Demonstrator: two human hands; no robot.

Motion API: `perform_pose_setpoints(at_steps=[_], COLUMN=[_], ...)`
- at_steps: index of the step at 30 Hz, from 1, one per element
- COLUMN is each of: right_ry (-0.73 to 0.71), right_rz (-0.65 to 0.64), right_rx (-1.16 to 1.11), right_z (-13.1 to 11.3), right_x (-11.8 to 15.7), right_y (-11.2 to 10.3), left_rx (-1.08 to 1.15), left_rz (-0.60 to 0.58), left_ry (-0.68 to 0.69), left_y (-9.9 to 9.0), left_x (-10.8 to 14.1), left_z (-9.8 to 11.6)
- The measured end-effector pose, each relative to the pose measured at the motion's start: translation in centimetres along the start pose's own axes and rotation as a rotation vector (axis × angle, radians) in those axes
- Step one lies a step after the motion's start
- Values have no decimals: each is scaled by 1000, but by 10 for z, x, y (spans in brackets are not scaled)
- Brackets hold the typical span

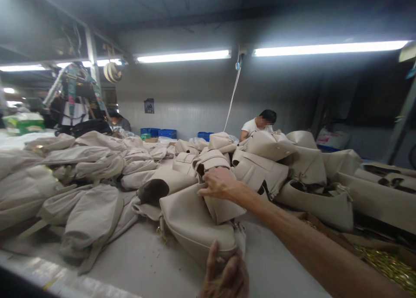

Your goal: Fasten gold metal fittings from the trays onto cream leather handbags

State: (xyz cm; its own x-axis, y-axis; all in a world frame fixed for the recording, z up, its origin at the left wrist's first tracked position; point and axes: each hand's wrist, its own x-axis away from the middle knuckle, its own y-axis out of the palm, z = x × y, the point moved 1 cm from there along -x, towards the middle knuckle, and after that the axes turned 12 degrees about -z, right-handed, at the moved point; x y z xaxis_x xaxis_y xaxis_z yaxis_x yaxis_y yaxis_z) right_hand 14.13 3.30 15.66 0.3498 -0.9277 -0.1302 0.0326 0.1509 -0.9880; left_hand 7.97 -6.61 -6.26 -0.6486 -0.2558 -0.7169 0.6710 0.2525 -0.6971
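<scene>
A beige handbag (195, 220), smooth and leather-like, lies in front of me on the work table (130, 263). At its near lower corner my left hand (225, 274) grips the edge, with the index finger laid along the bag. My right hand (217, 183) reaches across from the right. Its fingers are bent on a second beige bag (224, 207), which leans against the first one just behind it; the fingertips are partly hidden at its top edge. Small metal fittings (160, 228) hang at the first bag's left end.
Soft beige fabric bags (94, 215) are heaped on the left. More stiff beige bags (312, 202) pile up at the right and back. Gold-coloured metal pieces (386, 263) fill a box at the lower right. A person in white (253, 129) sits behind the pile; blue bins (167, 133) stand farther back.
</scene>
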Motion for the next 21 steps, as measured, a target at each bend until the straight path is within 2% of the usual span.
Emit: perform_pose_setpoints(at_steps=[1, 3, 5, 8, 10, 12, 16, 18, 21], right_ry=[18, 64, 117, 109, 7, -112, -230, -241, -204], right_rz=[27, 95, 182, 362, 450, 480, 522, 548, 596], right_rx=[1, -1, 2, -94, -191, -220, -73, 23, 74], right_z=[11, 33, 52, 64, 59, 48, 26, 18, 12], right_x=[10, 32, 58, 105, 138, 169, 221, 240, 265], right_y=[-4, -13, -24, -40, -45, -46, -42, -43, -51], left_rx=[-87, -216, -264, -172, -58, 48, 271, 438, 696], left_rz=[-39, 13, 52, -24, -60, -94, -199, -195, -58], left_ry=[126, 171, 117, 36, 25, 22, -18, -153, -425], left_y=[-9, -25, -32, -31, -30, -35, -56, -69, -90], left_x=[-1, -5, -11, -17, -20, -22, -28, -28, -22], left_z=[-7, -21, -31, -41, -45, -46, -43, -40, -38])
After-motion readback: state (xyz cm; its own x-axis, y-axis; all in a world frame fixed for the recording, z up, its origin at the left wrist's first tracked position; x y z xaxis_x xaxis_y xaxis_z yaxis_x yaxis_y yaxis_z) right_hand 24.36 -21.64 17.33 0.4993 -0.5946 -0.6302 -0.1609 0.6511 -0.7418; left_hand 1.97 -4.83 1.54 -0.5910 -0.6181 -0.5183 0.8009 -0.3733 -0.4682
